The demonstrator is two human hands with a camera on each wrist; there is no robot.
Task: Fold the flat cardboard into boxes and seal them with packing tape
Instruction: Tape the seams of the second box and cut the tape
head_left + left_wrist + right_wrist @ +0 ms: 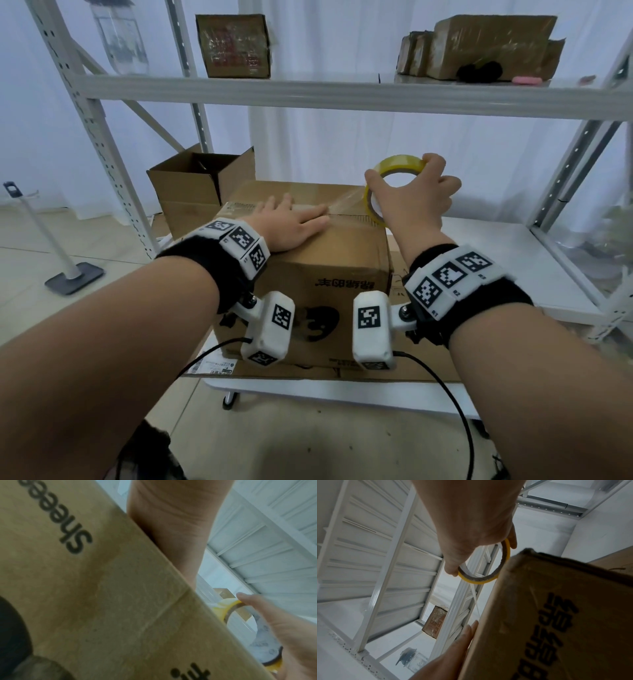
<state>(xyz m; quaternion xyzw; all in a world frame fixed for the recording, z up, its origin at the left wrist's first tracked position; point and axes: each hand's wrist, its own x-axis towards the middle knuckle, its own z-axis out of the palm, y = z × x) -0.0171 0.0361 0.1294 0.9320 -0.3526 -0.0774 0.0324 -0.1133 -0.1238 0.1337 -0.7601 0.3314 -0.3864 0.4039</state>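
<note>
A closed brown cardboard box [325,270] with black print stands on flat cardboard on the white low shelf. My left hand [291,222] lies flat on the box top, fingers straight, pressing clear tape [346,202] along the middle seam. My right hand [414,195] grips a yellow tape roll [390,168] above the box's far right edge, with a strip stretched from the roll to the seam. The left wrist view shows the box side [102,588] and the roll [228,609]. In the right wrist view my right hand [471,534] holds the roll [479,580] beside the box [556,615].
An open empty cardboard box [202,185] stands behind on the left. The upper shelf [342,96] carries a taped box [236,46] and wrapped parcels [486,48]. Flat cardboard [308,371] lies under the closed box. A floor stand [73,277] is at the left.
</note>
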